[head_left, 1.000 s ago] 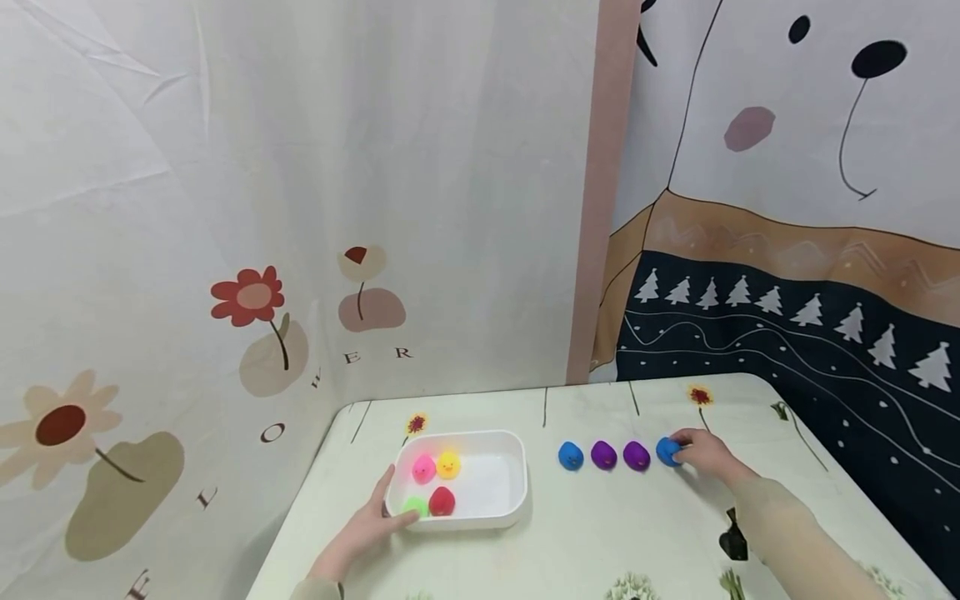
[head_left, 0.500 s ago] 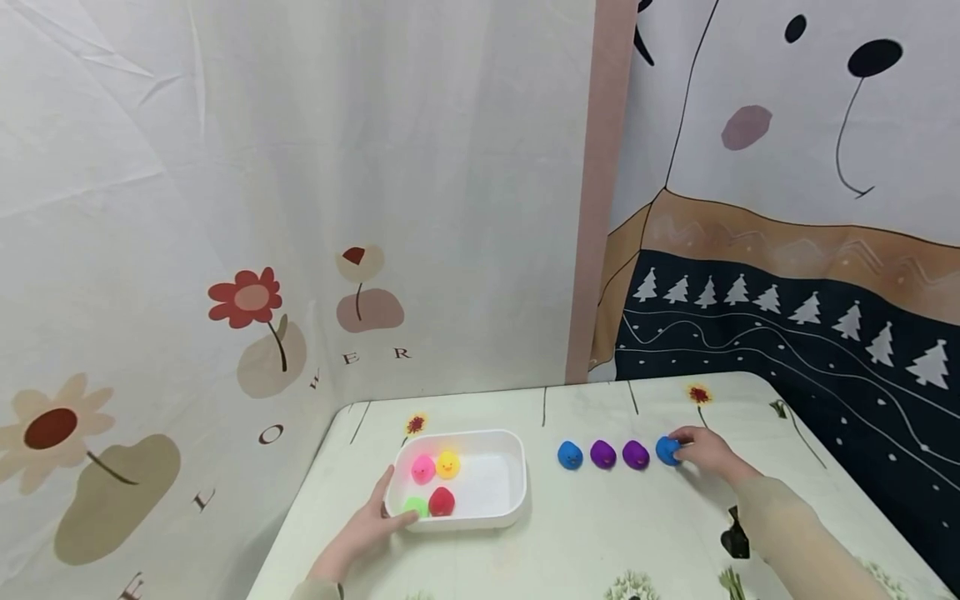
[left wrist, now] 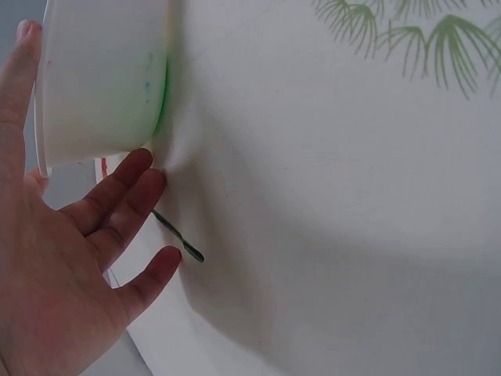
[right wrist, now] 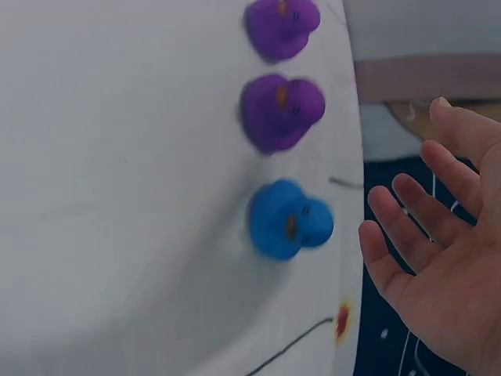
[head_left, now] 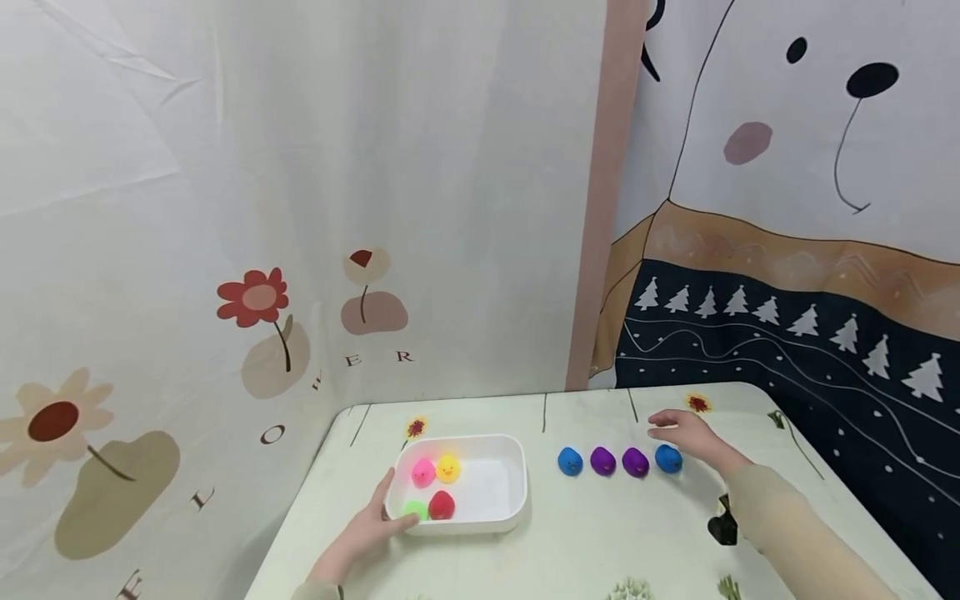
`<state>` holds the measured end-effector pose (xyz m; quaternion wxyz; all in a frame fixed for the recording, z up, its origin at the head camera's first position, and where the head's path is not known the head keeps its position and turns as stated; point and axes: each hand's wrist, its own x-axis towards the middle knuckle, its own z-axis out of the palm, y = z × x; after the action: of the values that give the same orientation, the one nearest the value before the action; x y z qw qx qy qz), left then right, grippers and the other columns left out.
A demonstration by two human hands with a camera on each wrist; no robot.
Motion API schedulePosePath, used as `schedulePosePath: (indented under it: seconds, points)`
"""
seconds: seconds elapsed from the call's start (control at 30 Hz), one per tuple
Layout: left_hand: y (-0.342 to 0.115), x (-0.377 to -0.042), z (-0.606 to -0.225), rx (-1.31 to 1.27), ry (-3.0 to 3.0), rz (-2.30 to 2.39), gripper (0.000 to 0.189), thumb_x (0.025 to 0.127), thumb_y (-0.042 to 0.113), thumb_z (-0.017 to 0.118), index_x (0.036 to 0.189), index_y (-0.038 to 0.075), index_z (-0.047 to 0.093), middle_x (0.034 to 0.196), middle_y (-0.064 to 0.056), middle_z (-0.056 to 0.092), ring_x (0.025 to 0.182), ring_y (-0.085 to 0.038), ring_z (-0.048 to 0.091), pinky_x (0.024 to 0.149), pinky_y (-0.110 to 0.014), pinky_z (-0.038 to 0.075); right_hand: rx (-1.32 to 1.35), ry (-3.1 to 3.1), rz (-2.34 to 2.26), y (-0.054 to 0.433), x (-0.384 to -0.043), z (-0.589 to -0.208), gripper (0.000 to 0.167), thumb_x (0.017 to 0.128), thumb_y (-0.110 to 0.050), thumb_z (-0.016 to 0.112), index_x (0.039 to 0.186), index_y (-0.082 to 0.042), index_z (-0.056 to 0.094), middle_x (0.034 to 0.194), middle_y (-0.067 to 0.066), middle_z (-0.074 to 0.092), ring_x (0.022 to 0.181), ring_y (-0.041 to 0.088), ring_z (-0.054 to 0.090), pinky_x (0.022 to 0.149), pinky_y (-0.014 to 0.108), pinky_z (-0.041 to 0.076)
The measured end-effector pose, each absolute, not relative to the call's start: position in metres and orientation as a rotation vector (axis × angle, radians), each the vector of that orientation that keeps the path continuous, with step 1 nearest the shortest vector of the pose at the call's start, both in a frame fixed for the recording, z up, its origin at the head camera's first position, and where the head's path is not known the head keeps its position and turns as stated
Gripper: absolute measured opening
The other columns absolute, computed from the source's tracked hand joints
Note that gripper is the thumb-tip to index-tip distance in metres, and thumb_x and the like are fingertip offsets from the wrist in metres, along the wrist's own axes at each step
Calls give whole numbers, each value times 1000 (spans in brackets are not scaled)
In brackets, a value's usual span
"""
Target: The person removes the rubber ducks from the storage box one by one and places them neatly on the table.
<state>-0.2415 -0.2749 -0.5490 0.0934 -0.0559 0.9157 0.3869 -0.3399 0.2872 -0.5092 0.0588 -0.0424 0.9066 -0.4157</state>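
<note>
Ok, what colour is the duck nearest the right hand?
Blue; that duck shows best in the right wrist view.

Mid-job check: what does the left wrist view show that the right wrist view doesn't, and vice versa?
Only the left wrist view shows the left hand touching the tray, plus green plant prints.

Only the right wrist view shows the right hand, a blue duck, two purple ducks and the navy backdrop.

Both show the table.

Four toy ducks beside white tray
</note>
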Motion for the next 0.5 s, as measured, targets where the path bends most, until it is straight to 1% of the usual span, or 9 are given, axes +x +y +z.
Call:
schedulePosePath:
  seconds: [0.1, 0.27, 0.5]
  points:
    - [-275, -241, -549, -166, 2716, 1151, 110, 78, 54, 74, 157, 14, 8, 149, -33, 28, 130, -56, 32, 97, -76, 28, -165, 2722, -1272, 270, -342, -504, 47, 92, -29, 67, 124, 5, 59, 121, 25, 59, 111, 41, 54, 91, 54, 49]
    - [-276, -242, -550, -173, 2716, 1153, 111, 78, 55, 75, 157, 15, 9, 149, -32, 29, 131, -55, 32, 97, -75, 29, -248, 2679, -1294, 234, -341, -500, 43, 93, -25, 67, 124, 3, 60, 120, 21, 61, 108, 37, 58, 86, 51, 53]
    - [-277, -241, -550, -170, 2710, 1174, 111, 77, 56, 75, 157, 17, 9, 149, -31, 31, 131, -54, 33, 96, -75, 29, -356, 2621, -1326, 187, -341, -500, 33, 91, -19, 68, 119, 0, 63, 118, 16, 63, 103, 29, 61, 85, 45, 54]
